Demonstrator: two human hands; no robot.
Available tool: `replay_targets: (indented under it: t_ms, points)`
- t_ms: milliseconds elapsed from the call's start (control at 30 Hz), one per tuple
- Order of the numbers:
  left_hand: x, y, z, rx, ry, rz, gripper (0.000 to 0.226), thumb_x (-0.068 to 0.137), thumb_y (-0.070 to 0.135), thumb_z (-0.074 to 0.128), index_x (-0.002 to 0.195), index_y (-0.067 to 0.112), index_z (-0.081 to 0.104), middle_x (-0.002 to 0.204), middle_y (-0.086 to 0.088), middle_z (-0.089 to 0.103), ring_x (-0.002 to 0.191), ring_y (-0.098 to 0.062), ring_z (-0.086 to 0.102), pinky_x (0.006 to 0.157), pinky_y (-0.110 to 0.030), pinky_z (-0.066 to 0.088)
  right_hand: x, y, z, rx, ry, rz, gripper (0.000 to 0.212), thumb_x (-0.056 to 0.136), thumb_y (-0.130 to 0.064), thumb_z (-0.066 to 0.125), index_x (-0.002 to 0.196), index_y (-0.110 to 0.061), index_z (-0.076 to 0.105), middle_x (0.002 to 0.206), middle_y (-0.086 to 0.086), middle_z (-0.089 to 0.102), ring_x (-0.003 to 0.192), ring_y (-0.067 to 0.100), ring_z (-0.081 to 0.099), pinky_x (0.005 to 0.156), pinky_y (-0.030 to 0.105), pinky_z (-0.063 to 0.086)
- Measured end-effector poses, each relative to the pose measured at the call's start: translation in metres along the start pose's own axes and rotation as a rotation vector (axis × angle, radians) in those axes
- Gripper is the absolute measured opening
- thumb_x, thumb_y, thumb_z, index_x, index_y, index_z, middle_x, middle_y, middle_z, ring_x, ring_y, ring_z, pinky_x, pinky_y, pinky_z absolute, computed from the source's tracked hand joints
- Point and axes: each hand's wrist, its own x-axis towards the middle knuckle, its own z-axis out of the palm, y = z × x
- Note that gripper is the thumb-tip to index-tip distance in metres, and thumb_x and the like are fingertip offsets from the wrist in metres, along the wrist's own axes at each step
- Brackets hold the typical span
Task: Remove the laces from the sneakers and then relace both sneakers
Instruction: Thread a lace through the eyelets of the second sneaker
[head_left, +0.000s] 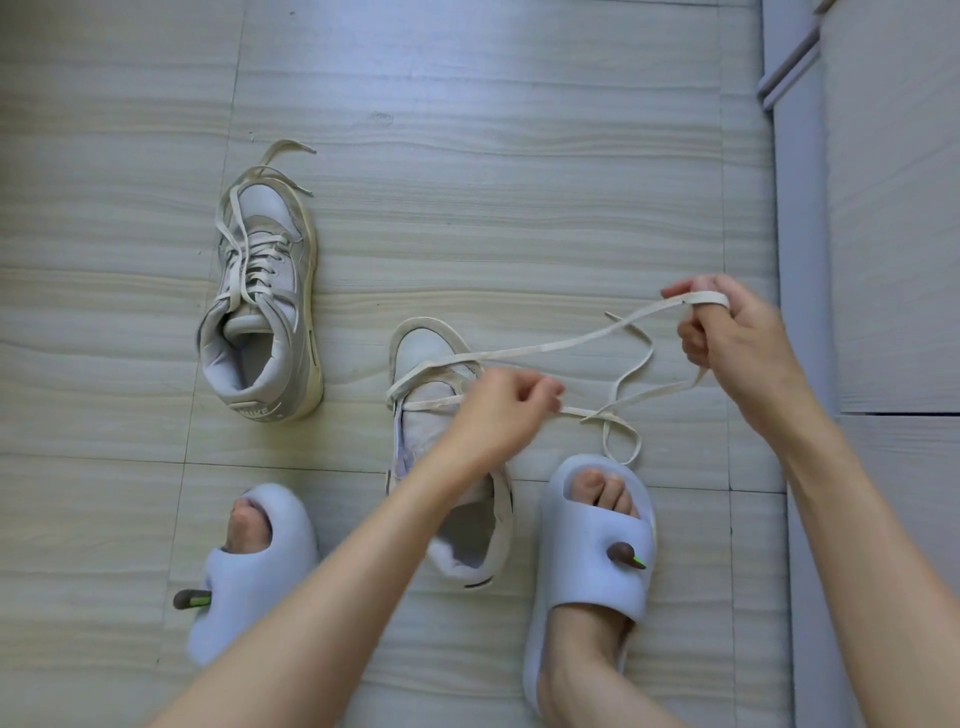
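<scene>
Cream lace (540, 347) is nearly free of the near sneaker (441, 415), both hands, left (501, 410) and right (727, 332), pinching it; the far sneaker (265, 306) remains laced, relacing undone.

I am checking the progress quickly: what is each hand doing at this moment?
Left hand: closed, pinching the lace over the near sneaker.
Right hand: closed, holding the same lace, looped over a finger.
</scene>
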Motion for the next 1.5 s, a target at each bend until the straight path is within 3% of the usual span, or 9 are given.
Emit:
replay_targets:
  t_ms: [167, 300, 467, 567, 767, 900, 1233, 1400, 1500]
  points:
    - [0.017, 0.027, 0.031, -0.897, -0.248, -0.31, 0.022, 0.098, 0.025, 0.046, 0.115, 0.013, 0.053, 0.123, -0.008, 0.059, 0.101, -0.015, 0.057, 0.081, -0.027, 0.047, -0.001, -0.012, -0.01, 0.042, 0.048, -0.081, 0.028, 0.091, -0.036, 0.039, 0.078, -0.028, 0.062, 0.043, -0.014, 0.037, 0.041, 0.002, 0.029, 0.041, 0.013, 0.027]
    - [0.035, 0.047, 0.029, -1.509, -0.163, -0.294, 0.042, 0.099, 0.024, 0.044, 0.136, 0.006, 0.041, 0.142, -0.011, 0.045, 0.132, -0.022, 0.042, 0.102, -0.038, 0.039, -0.002, -0.002, -0.025, 0.012, 0.069, -0.036, 0.036, 0.091, -0.044, 0.036, 0.074, -0.03, 0.064, 0.043, -0.013, 0.035, 0.04, 0.002, 0.028, 0.039, 0.014, 0.025]
    - [0.047, 0.058, 0.007, -1.795, -0.026, -0.231, 0.023, 0.101, 0.02, 0.037, 0.089, 0.007, 0.051, 0.088, -0.011, 0.069, 0.124, -0.027, 0.051, 0.092, -0.041, 0.044, 0.004, 0.019, -0.031, 0.029, 0.171, 0.13, 0.038, 0.1, -0.035, 0.029, 0.078, -0.023, 0.057, 0.037, -0.013, 0.032, 0.034, 0.001, 0.024, 0.035, 0.014, 0.022]
    - [0.044, 0.046, -0.015, -1.835, 0.121, -0.197, 0.022, 0.101, 0.016, 0.036, 0.086, 0.006, 0.05, 0.069, -0.012, 0.068, 0.114, -0.027, 0.058, 0.09, -0.041, 0.046, 0.007, 0.03, -0.035, 0.186, 0.274, 0.316, 0.04, 0.104, -0.033, 0.025, 0.077, -0.018, 0.05, 0.034, -0.014, 0.028, 0.029, 0.001, 0.02, 0.033, 0.011, 0.016]
    - [0.026, -0.005, -0.045, -1.816, 0.386, -0.344, 0.024, 0.102, 0.024, 0.036, 0.09, 0.006, 0.046, 0.082, -0.011, 0.063, 0.081, -0.023, 0.064, 0.081, -0.04, 0.049, 0.003, 0.053, -0.042, 0.56, 0.264, 0.562, 0.031, 0.101, -0.023, 0.024, 0.076, -0.023, 0.042, 0.035, -0.011, 0.026, 0.027, 0.003, 0.019, 0.035, 0.013, 0.012]
    - [0.016, -0.029, -0.056, -1.721, 0.515, -0.466, 0.036, 0.103, 0.03, 0.02, 0.094, 0.006, 0.044, 0.085, -0.013, 0.064, 0.079, -0.027, 0.064, 0.069, -0.041, 0.049, 0.001, 0.06, -0.035, 0.724, 0.229, 0.634, 0.032, 0.098, -0.016, 0.025, 0.078, -0.015, 0.05, 0.038, -0.007, 0.028, 0.03, 0.007, 0.023, 0.039, 0.012, 0.015]
    - [0.007, -0.03, -0.043, -1.014, 0.387, -0.522, 0.032, 0.094, 0.008, 0.026, 0.076, 0.011, 0.051, 0.08, -0.004, 0.061, 0.073, -0.016, 0.059, 0.066, -0.025, 0.045, 0.008, 0.058, -0.03, 0.824, 0.243, 0.648, 0.029, 0.094, -0.013, 0.026, 0.084, -0.012, 0.053, 0.046, -0.002, 0.051, 0.035, 0.01, 0.04, 0.038, 0.011, 0.024]
    - [0.006, -0.024, -0.034, -1.048, 0.261, -0.305, 0.042, 0.103, 0.03, 0.028, 0.074, 0.013, 0.054, 0.083, -0.003, 0.056, 0.085, -0.015, 0.053, 0.082, -0.028, 0.037, 0.003, 0.058, -0.015, 0.689, 0.148, 0.641, 0.029, 0.095, -0.019, 0.031, 0.08, -0.012, 0.054, 0.048, -0.001, 0.054, 0.038, 0.01, 0.043, 0.042, 0.015, 0.027]
    - [0.004, -0.023, -0.031, -1.069, 0.154, -0.206, 0.041, 0.102, 0.038, 0.026, 0.078, 0.019, 0.054, 0.091, 0.001, 0.057, 0.087, -0.011, 0.051, 0.077, -0.028, 0.034, 0.001, 0.057, -0.007, 0.6, 0.115, 0.615, 0.034, 0.098, -0.027, 0.031, 0.082, -0.011, 0.055, 0.051, 0.0, 0.056, 0.04, 0.01, 0.045, 0.042, 0.016, 0.027]
